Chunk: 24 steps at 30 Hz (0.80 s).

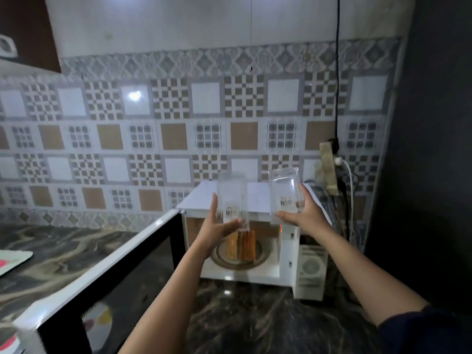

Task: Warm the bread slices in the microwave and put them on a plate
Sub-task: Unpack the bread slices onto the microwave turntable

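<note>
Closest in, a dark sleeve (434,330) covers the right upper arm, and both bare forearms reach forward over a dark marbled stone counter (242,315). Below and to the left of the left forearm, a black-framed glass microwave door (102,272) stands swung wide out over that counter. Further on, the left hand (219,226) holds a clear stiff plastic pack with a barcode sticker (233,200), thumb up one side and fingers curled under its lower edge. Level with it, the right hand (304,215) grips a second clear plastic pack (284,192), fingers wrapped round its lower end. The two packs are apart and look empty. Directly beneath the left hand, browned bread slices (241,245) stand on edge, pressed together, on the round glass turntable (259,260) inside the white microwave oven (258,198). Beyond the right hand, a beige power strip (328,169) hangs on the patterned tile wall (153,139).

The bread seems loaded, with the door not yet closed and warming not yet begun. Slices balanced on edge may topple if the door is shut hard or once the turntable turns. The slick plastic could slip from either hand into the cavity just below, and would soften if left inside. The jutting door could catch the left elbow. No serving plate is clearly in sight
</note>
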Motion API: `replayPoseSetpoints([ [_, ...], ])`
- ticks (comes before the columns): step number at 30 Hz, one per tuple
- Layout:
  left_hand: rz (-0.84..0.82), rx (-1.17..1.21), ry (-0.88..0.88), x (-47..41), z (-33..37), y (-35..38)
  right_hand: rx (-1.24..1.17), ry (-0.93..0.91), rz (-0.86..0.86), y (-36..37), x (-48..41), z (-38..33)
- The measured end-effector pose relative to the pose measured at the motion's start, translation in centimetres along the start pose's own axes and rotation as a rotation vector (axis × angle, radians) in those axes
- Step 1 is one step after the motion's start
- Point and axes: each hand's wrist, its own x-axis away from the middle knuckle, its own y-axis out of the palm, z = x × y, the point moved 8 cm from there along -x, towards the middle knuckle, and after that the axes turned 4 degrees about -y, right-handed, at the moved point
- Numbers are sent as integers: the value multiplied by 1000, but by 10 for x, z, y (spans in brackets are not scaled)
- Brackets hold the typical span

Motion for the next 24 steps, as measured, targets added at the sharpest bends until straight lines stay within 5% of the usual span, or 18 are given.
replayPoseSetpoints([
  [19,40,-442,-41,-157,6,-13,185,330,-205,43,-122,57],
  [24,18,-476,-111,-173,-5,-11,244,368,-99,35,-130,63],
])
